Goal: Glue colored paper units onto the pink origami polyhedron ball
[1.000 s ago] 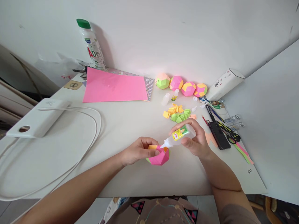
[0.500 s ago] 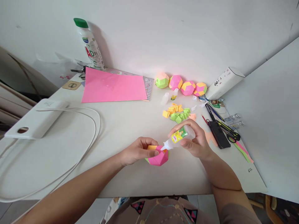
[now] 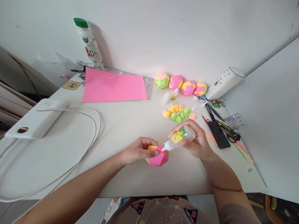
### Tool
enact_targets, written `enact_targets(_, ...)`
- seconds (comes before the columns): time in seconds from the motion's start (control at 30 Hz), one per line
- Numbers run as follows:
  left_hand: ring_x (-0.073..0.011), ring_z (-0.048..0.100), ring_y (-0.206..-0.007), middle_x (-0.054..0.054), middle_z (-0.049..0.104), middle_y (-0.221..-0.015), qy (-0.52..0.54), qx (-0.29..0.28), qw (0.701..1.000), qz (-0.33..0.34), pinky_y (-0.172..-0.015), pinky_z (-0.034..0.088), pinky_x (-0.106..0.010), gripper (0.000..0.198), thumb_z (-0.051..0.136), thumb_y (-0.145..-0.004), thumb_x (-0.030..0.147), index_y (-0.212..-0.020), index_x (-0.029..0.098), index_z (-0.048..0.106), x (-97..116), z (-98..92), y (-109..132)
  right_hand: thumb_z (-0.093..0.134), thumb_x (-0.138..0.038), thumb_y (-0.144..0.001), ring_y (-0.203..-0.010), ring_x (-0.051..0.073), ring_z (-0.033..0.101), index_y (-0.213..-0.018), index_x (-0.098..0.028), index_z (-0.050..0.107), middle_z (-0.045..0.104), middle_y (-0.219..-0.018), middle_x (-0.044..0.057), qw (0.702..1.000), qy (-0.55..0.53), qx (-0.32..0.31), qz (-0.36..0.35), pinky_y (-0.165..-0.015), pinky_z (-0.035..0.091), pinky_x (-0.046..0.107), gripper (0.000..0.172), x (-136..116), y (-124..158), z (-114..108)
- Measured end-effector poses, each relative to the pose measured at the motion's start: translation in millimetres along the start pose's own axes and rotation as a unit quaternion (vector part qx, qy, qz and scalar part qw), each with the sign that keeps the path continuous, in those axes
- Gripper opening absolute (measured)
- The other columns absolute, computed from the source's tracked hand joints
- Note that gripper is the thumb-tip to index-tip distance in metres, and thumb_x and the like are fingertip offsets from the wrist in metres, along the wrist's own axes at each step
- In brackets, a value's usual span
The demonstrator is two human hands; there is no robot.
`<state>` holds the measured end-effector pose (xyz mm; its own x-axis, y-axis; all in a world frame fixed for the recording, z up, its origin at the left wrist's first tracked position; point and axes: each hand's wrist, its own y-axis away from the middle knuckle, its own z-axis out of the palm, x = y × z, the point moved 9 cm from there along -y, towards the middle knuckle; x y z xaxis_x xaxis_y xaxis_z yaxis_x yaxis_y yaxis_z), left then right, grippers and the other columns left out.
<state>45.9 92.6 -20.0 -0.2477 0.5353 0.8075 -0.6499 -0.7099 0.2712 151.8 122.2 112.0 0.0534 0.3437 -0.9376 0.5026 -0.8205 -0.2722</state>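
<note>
Near the front of the white desk, my left hand (image 3: 140, 151) grips a folded paper ball (image 3: 158, 159) of pink, orange and green faces, thumb on its near side. My right hand (image 3: 195, 140) is wrapped round a clear glue bottle (image 3: 181, 137) with a yellow and green label. The bottle is tilted down to the left, and its white nozzle is at the ball's upper rim; whether it touches is too small to tell. Beyond my right hand lie small folded orange paper pieces (image 3: 173, 109) and green paper pieces (image 3: 180, 116).
Several finished paper balls (image 3: 175, 82) line the wall. Pink paper (image 3: 114, 87) lies at the back left, before a white bottle (image 3: 91, 49). A power strip (image 3: 35, 119) and its looped cable are left. A phone (image 3: 219, 134), scissors (image 3: 233, 137) and pens lie right.
Almost nothing differs. Both hands, the paper ball and the glue bottle keep nearly the same place, with only a very slight shift of the bottle.
</note>
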Motion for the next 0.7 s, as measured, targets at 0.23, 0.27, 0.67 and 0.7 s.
enact_targets(0.23, -0.0106, 0.055, -0.060, -0.002, 0.067, -0.068, -0.003, 0.006, 1.000, -0.008, -0.057, 0.042, -0.023, 0.026, 0.081, -0.062, 0.028, -0.078, 0.011, 0.070, -1, -1.6, 0, 0.067, -0.044, -0.079, -0.075, 0.019, 0.063, -0.092, -0.022, 0.057, 0.066, -0.083, 0.005, 1.000, 0.006, 0.023, -0.001, -0.065, 0.050, 0.032, 0.028, 3, -1, -2)
enact_targets(0.27, -0.0107, 0.055, -0.061, -0.002, 0.067, -0.068, -0.005, 0.006, 1.000, -0.007, -0.057, 0.042, -0.023, 0.026, 0.081, -0.062, 0.028, -0.078, 0.011, 0.069, -1, -1.8, 0, 0.067, -0.045, -0.079, -0.075, 0.019, 0.063, -0.091, -0.022, 0.057, 0.066, -0.082, 0.005, 1.000, 0.008, 0.027, 0.000, -0.065, 0.050, 0.032, 0.028, 3, -1, -2)
enact_targets(0.67, -0.0122, 0.056, -0.063, -0.003, 0.067, -0.073, -0.018, 0.001, 1.000, 0.008, -0.059, 0.042, -0.025, 0.024, 0.079, -0.064, 0.028, -0.079, 0.012, 0.069, 1, -2.1, 0, 0.068, -0.046, -0.077, -0.072, 0.018, 0.060, -0.084, -0.022, 0.053, 0.063, -0.079, 0.003, 0.996, -0.035, 0.031, 0.078, -0.061, 0.049, 0.031, 0.029, 18, -3, -5)
enact_targets(0.7, -0.0122, 0.056, -0.063, -0.003, 0.067, -0.073, -0.019, 0.002, 1.000, 0.009, -0.058, 0.042, -0.025, 0.025, 0.079, -0.064, 0.029, -0.079, 0.011, 0.069, 1, -2.3, 0, 0.069, -0.045, -0.076, -0.072, 0.018, 0.060, -0.084, -0.022, 0.054, 0.063, -0.079, 0.003, 0.995, -0.045, 0.028, 0.085, -0.059, 0.048, 0.030, 0.029, 20, -3, -5)
